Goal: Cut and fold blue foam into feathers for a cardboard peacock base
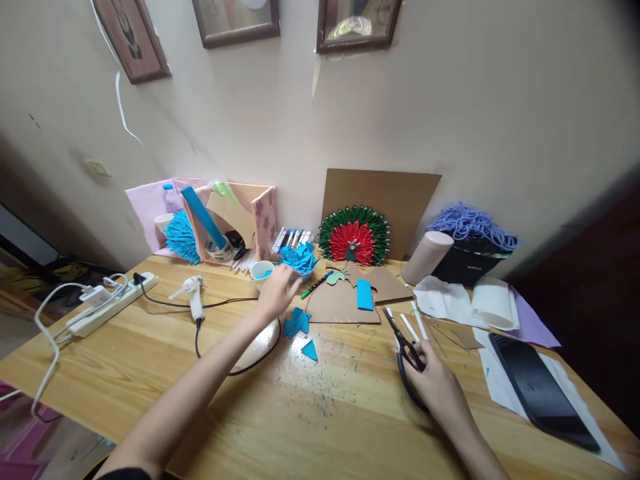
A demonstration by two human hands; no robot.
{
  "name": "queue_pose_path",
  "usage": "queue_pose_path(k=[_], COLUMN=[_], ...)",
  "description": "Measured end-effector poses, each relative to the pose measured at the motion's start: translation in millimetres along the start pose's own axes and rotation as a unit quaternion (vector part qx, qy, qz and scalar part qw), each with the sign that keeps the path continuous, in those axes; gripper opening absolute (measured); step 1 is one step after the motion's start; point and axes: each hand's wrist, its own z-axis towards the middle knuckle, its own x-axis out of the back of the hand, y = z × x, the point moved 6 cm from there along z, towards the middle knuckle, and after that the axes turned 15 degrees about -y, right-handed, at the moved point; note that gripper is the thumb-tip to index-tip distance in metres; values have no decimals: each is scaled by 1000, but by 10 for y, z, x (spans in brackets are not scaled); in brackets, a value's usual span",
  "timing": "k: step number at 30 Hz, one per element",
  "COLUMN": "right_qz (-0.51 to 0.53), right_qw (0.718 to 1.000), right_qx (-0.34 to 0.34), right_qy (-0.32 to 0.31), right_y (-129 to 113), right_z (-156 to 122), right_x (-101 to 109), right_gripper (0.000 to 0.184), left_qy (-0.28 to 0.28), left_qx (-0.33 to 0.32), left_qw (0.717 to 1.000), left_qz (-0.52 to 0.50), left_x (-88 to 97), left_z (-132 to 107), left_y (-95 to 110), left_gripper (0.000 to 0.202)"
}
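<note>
My left hand [278, 292] is over the table beside a white paper cup [261, 271] with blue bits in it. Its fingers are curled together and slightly blurred, so what they hold, if anything, does not show. Just behind is a heap of blue cut pieces [299, 256]. Below the hand lie a small pile of blue pieces [297, 322] and one blue triangle [309, 350]. My right hand [434, 381] is closed around black-handled scissors [407, 347], whose blades point away from me. A blue rectangle [365, 295] rests on brown cardboard [333, 308].
A white glue gun [195, 298] trails its black cable under my left arm to a power strip [113, 307]. At the back stand a pink box [263, 217] and a red-and-green fan-shaped craft [354, 235]. Markers [410, 327] and a black phone [543, 390] lie right.
</note>
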Motion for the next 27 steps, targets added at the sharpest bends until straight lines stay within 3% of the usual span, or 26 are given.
queue_pose_path(k=[3, 6, 9, 13, 20, 27], right_qz=[-155, -196, -200, -255, -327, -297], right_qw=[988, 980, 979, 964, 939, 947], right_qx=[-16, -5, 7, 3, -7, -32], right_qy=[5, 17, 34, 71, 107, 120], right_y=[33, 42, 59, 87, 87, 132], right_z=[18, 22, 20, 17, 25, 21], right_x=[27, -22, -60, -46, -28, 119], right_gripper=[29, 28, 34, 39, 39, 36], left_qy=[-129, -185, -163, -148, -133, 10], left_qx=[-38, -17, 7, -8, -2, 123], left_qw=[990, 981, 983, 984, 984, 988], left_qz=[-44, -64, -83, -99, -115, -98], left_x=[-421, -686, -776, -831, -836, -601], left_z=[-513, -796, -847, -838, -873, -860], left_y=[94, 108, 101, 133, 134, -125], left_gripper=[23, 31, 28, 15, 7, 6])
